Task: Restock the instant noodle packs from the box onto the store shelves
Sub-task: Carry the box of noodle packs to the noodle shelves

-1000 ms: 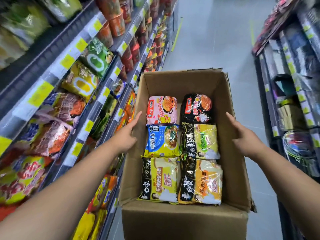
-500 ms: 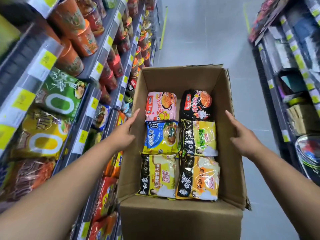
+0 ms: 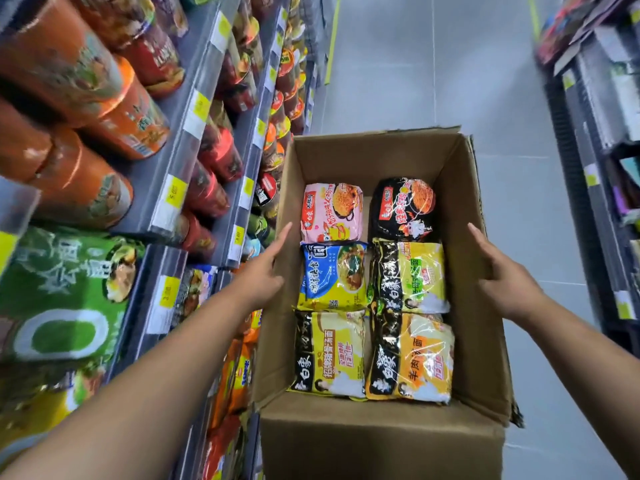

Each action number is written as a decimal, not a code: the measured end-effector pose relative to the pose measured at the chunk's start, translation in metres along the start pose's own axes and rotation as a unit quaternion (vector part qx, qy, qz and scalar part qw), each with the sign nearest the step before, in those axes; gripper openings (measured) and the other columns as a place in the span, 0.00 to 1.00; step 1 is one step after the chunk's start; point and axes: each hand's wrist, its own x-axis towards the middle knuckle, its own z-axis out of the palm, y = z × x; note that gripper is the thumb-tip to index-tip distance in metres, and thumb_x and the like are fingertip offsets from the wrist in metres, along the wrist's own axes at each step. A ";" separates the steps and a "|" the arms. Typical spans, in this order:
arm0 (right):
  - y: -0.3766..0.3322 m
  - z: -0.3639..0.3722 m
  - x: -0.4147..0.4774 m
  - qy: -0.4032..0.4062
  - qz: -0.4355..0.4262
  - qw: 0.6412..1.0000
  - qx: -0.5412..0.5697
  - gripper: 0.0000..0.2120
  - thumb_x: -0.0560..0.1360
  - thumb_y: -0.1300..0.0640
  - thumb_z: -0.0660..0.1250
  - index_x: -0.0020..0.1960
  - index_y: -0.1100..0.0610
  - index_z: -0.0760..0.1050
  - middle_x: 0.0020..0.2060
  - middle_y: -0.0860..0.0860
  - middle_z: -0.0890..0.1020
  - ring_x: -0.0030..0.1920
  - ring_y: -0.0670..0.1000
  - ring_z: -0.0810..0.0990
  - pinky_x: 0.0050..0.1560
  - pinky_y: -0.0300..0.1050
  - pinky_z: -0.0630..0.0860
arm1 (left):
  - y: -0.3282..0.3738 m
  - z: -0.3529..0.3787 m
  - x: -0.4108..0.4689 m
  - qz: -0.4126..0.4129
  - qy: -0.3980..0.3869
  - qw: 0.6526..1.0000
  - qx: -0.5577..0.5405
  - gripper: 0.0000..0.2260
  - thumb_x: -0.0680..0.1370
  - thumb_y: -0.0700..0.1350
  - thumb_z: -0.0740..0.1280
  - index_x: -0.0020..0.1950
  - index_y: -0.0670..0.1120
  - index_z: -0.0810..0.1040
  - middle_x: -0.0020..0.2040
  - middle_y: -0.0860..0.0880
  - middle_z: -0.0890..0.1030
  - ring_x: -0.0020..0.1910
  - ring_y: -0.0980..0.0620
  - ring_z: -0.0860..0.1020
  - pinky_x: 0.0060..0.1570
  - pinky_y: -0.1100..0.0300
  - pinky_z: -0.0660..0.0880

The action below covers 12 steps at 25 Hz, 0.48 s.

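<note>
brown box point(image 3: 381, 441) | pink pack point(image 3: 331, 212) | black pack point(image 3: 403, 209) | orange cups point(image 3: 79, 188) | yellow shelf tags point(image 3: 176, 191)

a shop, seen down one of its aisles. left of the cardboard box point(image 3: 381, 441) run tiered grey shelves point(image 3: 162, 143) whose front edges carry yellow price tags point(image 3: 176, 192). rows of cup noodles point(image 3: 128, 112) stand on the upper ones and bagged noodle packs point(image 3: 65, 306) fill the lower ones. right of the box stands a second, dark rack point(image 3: 588, 109) of goods. beyond the box a grey tiled floor point(image 3: 433, 64) stretches away between them.
</note>
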 end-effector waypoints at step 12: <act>0.047 0.104 0.175 -0.019 0.064 0.998 0.017 0.50 0.71 0.71 0.60 0.64 0.17 0.47 0.60 0.61 0.78 0.52 0.65 0.80 0.50 0.62 0.79 | -0.079 0.057 0.200 -0.014 -0.013 1.000 0.024 0.46 0.72 0.33 0.61 0.67 0.81 0.45 0.51 0.50 0.69 0.50 0.39 0.80 0.48 0.42 0.78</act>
